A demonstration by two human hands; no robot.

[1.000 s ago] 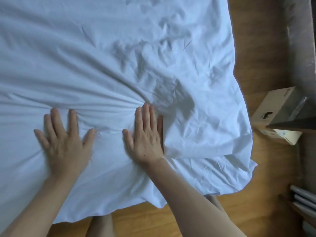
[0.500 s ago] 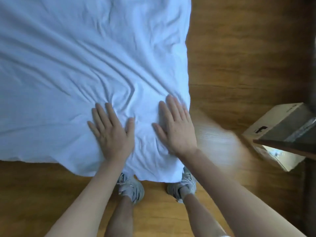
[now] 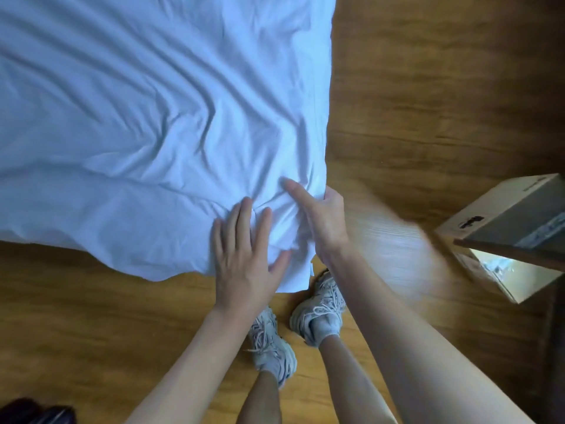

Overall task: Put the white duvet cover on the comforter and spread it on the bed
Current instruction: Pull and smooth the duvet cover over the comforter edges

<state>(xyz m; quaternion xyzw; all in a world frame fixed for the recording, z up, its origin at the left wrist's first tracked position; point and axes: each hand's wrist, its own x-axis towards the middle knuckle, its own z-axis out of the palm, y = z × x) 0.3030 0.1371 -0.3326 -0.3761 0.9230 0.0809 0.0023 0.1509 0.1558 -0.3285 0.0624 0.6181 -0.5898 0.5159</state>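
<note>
The white duvet cover (image 3: 146, 123) lies spread and wrinkled over the bed, filling the upper left of the view, its near right corner hanging over the edge. My left hand (image 3: 244, 255) lies flat on that corner with fingers straight. Just to its right, my right hand (image 3: 321, 218) grips the cover's right edge, thumb on top and fingers curled under the fabric. The comforter itself is hidden under the cover.
Wooden floor (image 3: 428, 102) runs along the right side and the foot of the bed. A cardboard box (image 3: 501, 228) stands on the floor at the right, under a dark wooden edge. My sneakers (image 3: 318, 307) stand at the bed's corner. Something dark (image 3: 33, 411) lies bottom left.
Both hands have slid right along the cover to its near right corner. The right hand went from lying flat to gripping the cover's right edge. The folds now gather at that corner.
</note>
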